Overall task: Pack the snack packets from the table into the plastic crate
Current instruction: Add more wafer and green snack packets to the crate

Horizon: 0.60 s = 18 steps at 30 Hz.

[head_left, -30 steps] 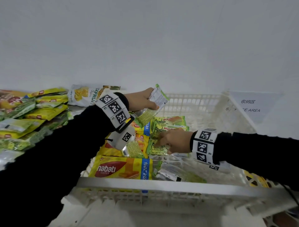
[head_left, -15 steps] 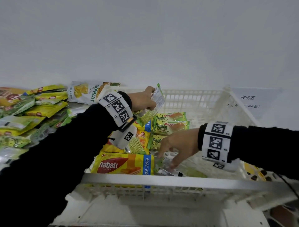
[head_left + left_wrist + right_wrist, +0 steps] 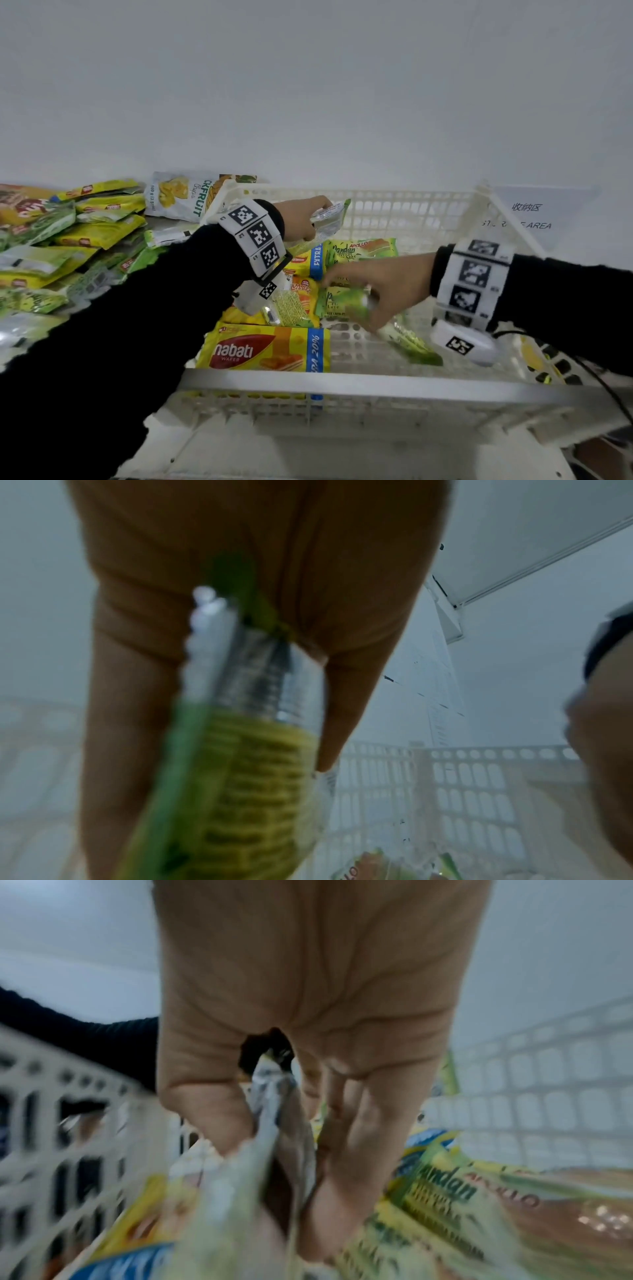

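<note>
A white plastic crate [image 3: 346, 385] stands in front of me and holds several snack packets, among them a yellow Nabati wafer pack [image 3: 263, 349] and a green Pandan cake pack [image 3: 363, 248]. My left hand [image 3: 305, 219] is over the crate's far left corner and grips a green and silver packet [image 3: 329, 221], seen close up as a green packet [image 3: 236, 764] in the left wrist view. My right hand [image 3: 373, 294] is low inside the crate and pinches another green packet [image 3: 352, 301] by its end; the right wrist view shows this packet's crimped end [image 3: 274, 1110] between thumb and fingers.
A heap of green and yellow snack packets [image 3: 68, 246] covers the table left of the crate, with a jackfruit chips bag [image 3: 185, 198] at the back. A white wall rises behind. A storage-area sign [image 3: 527, 216] lies to the right. The crate's right half has a bare floor [image 3: 455, 284].
My right hand dropped from the Pandan packs toward the crate floor, took hold of a green packet there and lifted it leftward. My left hand kept its packet near the far corner.
</note>
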### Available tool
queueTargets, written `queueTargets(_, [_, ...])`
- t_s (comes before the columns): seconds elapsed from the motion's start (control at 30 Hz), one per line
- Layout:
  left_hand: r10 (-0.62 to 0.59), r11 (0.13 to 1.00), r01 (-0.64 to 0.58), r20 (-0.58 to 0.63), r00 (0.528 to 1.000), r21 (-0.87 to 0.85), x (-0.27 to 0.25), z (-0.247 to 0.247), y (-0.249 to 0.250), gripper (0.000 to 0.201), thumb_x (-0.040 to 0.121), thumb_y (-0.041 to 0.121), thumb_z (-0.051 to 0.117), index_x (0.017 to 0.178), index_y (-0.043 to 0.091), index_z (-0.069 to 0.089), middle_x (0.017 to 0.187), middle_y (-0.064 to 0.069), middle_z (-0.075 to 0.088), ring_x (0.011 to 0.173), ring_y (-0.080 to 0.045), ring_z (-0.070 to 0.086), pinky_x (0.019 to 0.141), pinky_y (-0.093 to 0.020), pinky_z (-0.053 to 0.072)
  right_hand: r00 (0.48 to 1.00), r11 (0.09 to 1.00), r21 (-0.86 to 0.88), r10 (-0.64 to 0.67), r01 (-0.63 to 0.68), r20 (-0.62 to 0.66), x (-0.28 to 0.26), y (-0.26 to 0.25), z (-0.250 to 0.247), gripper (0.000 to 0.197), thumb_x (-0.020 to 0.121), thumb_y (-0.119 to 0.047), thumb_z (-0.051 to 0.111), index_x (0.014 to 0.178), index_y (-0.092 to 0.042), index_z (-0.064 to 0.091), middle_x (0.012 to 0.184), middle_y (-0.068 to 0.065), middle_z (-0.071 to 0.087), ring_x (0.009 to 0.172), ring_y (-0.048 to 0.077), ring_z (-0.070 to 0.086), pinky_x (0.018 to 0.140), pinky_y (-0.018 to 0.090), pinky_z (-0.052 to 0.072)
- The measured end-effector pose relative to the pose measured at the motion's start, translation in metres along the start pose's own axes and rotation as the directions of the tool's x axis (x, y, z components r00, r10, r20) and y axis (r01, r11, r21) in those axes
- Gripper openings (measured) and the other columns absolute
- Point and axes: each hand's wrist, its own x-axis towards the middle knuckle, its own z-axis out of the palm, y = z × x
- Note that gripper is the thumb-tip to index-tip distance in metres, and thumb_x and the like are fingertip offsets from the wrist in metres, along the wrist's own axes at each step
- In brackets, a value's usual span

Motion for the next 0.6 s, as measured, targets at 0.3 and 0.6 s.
queueTargets(0.3, [-0.122,0.958,0.090,0.101,0.987,0.273,0.003,0.001,-0.009,0.057,0.092,-0.001,0.039,0.145,0.014,0.024,0.150,-0.010,0.030,0.130,-0.025,0.039,0.095,-0.030,0.039,0.984,0.898,0.433,0.003,0.075,-0.177,-0.002,0.021,-0.016,0.039,0.082,0.006,0.059,0.098,-0.029,0.055,0.092,0.005,0.057,0.056,0.009,0.052,0.061,0.032,0.042])
queueTargets(0.6, [-0.245,0.935,0.255,-0.070,0.967,0.246,0.013,0.004,-0.029,0.053,0.093,0.018,0.052,0.140,0.009,0.031,0.136,-0.013,0.046,0.120,-0.029,0.049,0.096,-0.035,0.042,0.988,0.977,0.211,0.036,-0.003,-0.152,-0.012,0.029,-0.031,0.031,0.079,-0.004,0.070,0.102,-0.023,0.059,0.077,-0.002,0.071,0.065,0.011,0.060,0.058,0.018,0.049])
